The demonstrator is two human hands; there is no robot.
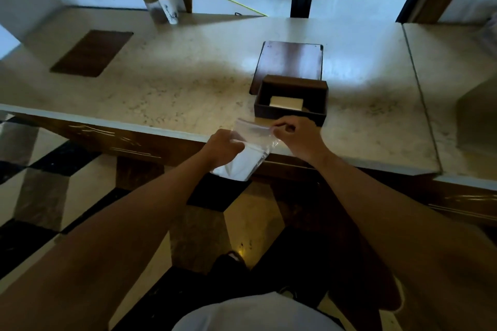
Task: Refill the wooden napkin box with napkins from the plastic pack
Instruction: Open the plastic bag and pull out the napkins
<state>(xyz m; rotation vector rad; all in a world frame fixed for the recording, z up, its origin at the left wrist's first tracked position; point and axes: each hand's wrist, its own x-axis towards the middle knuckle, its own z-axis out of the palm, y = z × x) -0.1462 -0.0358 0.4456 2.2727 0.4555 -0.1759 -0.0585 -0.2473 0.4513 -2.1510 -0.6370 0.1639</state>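
A dark wooden napkin box [290, 113] stands open on the marble counter, with a small stack of white napkins [286, 102] lying inside. Its flat wooden lid [290, 60] lies just behind it. In front of the box, at the counter's edge, I hold a clear plastic pack [255, 137] with white napkins [243, 164] in its lower part. My left hand [223, 148] grips the pack's left side. My right hand [295, 137] pinches its upper right edge.
The marble counter [174, 83] has a dark wooden inlay [91, 52] at the left. Two paper cups [161, 8] stand at the back left beside a tilted white board [215, 4]. A seam [419, 94] divides the counter at the right. Below is a patterned tile floor [53, 183].
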